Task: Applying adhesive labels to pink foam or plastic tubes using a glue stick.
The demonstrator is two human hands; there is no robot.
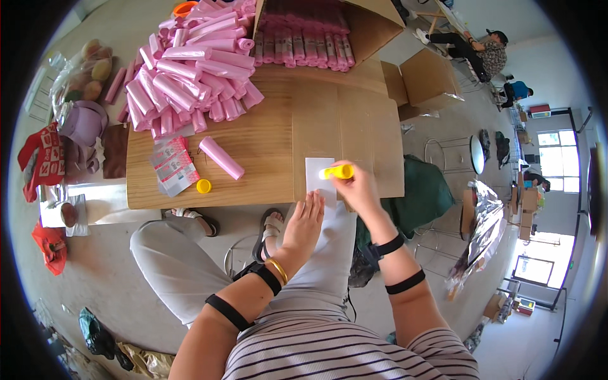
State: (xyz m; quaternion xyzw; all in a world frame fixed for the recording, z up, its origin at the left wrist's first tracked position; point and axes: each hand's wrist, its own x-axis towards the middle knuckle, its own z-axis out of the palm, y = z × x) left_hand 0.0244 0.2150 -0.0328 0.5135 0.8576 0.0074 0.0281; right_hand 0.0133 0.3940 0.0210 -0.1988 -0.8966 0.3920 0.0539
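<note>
A yellow glue stick [342, 171] is gripped in my right hand [357, 189], its white tip against a white paper strip [320, 166]. The strip lies on a flat cardboard sheet [373, 136] at the table's near edge. My left hand [308, 218] lies flat, fingers stretched out, over the lower end of the strip. Left of my hands, a single pink roll of plastic bags [221, 158] rests on the wood. Next to it are a yellow cap [203, 186] and overlapping printed labels [174, 166] in red and clear film.
A large heap of pink rolls [196, 69] covers the table's far left. Behind the cardboard sheet, an open carton [373, 28] holds more rolls in rows. A green cloth [424, 190] hangs at the right. Stools stand beyond it, and other people sit farther off.
</note>
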